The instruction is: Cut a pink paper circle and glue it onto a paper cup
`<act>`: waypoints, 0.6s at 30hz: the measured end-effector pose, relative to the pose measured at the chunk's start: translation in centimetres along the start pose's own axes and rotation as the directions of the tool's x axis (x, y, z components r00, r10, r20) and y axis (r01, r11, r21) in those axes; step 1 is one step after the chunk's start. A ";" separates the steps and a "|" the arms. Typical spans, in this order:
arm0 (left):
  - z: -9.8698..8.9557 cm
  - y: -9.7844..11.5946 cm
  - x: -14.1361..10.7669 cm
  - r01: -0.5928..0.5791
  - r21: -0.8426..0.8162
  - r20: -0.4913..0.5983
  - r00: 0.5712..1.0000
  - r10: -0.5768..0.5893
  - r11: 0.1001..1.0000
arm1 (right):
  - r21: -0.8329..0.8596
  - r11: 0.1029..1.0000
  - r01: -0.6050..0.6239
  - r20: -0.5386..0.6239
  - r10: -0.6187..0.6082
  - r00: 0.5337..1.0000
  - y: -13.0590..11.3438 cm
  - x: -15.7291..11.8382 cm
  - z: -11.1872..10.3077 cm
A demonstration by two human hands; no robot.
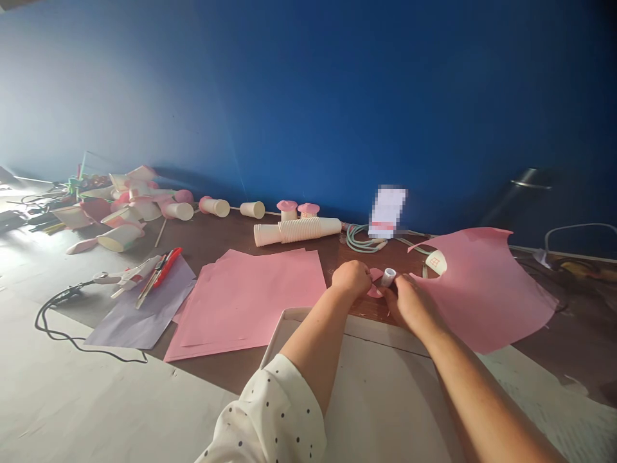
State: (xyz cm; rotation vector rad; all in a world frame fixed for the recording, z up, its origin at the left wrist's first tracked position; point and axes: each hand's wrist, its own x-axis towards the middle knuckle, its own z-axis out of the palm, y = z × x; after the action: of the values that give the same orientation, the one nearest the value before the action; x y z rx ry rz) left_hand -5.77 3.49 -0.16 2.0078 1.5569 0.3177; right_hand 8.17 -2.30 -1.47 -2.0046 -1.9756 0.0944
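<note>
My left hand point(354, 278) is closed, its fingers pinching the left edge of a small pink paper piece point(375, 291). Close by on the right, my right hand point(407, 297) is closed around a short white tube point(388, 276), whose open end points up beside the pink piece. The fingertips of both hands are partly hidden. A large pink sheet with a curved cut-out point(486, 289) lies right of my right hand, and a white piece with a red window drawing point(436, 263) shows in the cut-out.
Stacked pink sheets point(255, 299) lie left of my hands, beside a grey sheet point(144, 321), a red cutter point(166, 270) and a glue gun point(130, 276). Behind are a row of nested paper cups point(303, 230), two pink-topped cups point(308, 209), a coiled cable point(359, 241) and piled cups point(120, 238).
</note>
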 end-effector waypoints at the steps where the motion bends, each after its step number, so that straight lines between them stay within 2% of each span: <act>1: 0.0 0.0 0.0 0.000 0.000 -0.001 1.000 0.000 1.000 | -0.007 1.000 -0.003 0.005 0.003 1.000 0.0 0.0 0.0; 6: -0.1 0.1 0.0 0.000 0.011 -0.003 1.000 0.000 1.000 | -0.043 0.998 -0.046 0.029 0.047 0.998 0.2 -0.1 -0.1; 11: -0.2 0.1 0.1 -0.002 0.019 0.012 1.000 0.002 1.000 | 0.056 0.990 -0.127 -0.077 0.131 0.988 0.6 0.4 -0.1; 14: -0.1 0.1 0.2 -0.005 0.022 0.012 1.000 0.004 1.000 | 0.147 0.984 -0.105 -0.093 0.119 0.989 0.5 0.6 0.1; 18: 0.1 0.0 0.1 -0.010 0.012 -0.017 1.000 0.011 1.000 | 0.166 0.986 -0.029 -0.110 0.048 0.993 0.3 0.6 0.6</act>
State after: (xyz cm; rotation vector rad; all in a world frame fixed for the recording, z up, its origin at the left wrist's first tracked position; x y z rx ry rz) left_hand -5.70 3.58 -0.24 2.0278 1.5627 0.3316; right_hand 8.37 -1.63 -2.02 -1.9005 -1.7986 0.1440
